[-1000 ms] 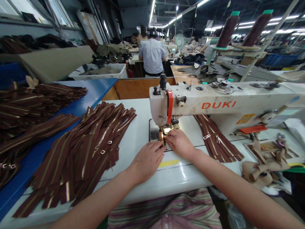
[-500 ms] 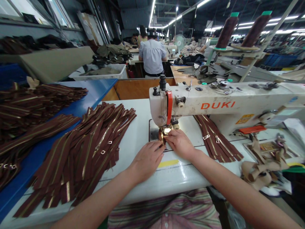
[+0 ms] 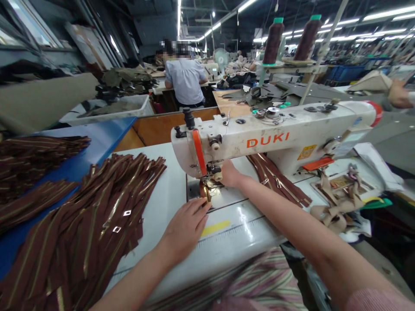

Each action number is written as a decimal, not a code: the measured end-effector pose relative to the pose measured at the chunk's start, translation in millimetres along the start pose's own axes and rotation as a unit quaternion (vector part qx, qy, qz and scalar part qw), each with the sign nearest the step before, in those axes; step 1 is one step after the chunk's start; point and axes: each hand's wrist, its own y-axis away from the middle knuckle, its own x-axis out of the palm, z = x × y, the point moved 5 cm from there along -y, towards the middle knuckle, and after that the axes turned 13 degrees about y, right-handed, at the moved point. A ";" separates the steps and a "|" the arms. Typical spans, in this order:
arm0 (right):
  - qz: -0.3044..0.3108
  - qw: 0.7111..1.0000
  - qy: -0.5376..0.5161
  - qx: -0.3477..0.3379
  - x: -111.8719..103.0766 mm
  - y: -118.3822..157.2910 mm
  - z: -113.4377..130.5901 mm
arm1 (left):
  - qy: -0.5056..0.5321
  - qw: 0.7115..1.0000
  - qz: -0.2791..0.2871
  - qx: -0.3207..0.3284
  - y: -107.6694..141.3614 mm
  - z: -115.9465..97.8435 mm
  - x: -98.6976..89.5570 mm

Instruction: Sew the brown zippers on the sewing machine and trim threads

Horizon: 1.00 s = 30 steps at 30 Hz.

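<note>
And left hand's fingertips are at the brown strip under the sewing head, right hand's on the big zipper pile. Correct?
Wrong on the right hand: the head view shows it under the arm of the sewing machine, away from the big zipper pile. The left hand's fingertips are at the brown strip, as stated.

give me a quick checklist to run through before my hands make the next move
1. Left hand on the brown strip: ok, fingertips at its near end.
2. Right hand away from the machine head: not ok, close beside it, partly hidden.
3. Needle raised: cannot tell, too small.
4. Left zipper pile off the metal plate: ok.
5. Both thread cones on their stand: ok.
</note>
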 end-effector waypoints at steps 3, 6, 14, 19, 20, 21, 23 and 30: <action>0.028 1.000 -0.008 0.002 3.9 -10.2 -0.9 | -0.002 1.000 0.002 0.001 0.4 2.2 0.5; 0.030 0.999 -0.018 0.002 6.8 -14.5 -0.8 | -0.009 1.000 0.001 0.007 0.3 3.5 1.2; 0.003 0.999 -0.037 0.006 8.0 -9.2 -0.5 | 0.005 1.000 -0.013 -0.007 0.5 3.2 -1.6; -0.027 0.999 -0.042 0.018 7.6 -5.7 0.5 | 0.050 0.995 -0.076 -0.039 0.4 4.7 -12.0; -0.033 0.998 -0.043 0.019 6.5 -4.8 0.6 | 0.066 0.991 -0.096 -0.069 -1.6 10.2 -14.6; -0.040 0.998 -0.044 0.019 4.5 -3.2 0.4 | 0.080 0.984 -0.115 -0.110 -4.4 17.9 -16.8; -0.055 0.997 -0.043 0.016 -2.4 3.7 -1.0 | 0.100 0.965 -0.139 -0.197 -12.3 36.4 -20.1; -0.144 0.986 -0.073 -0.038 -55.8 88.1 -13.0 | 0.128 0.938 -0.123 -0.297 -54.5 76.8 -25.1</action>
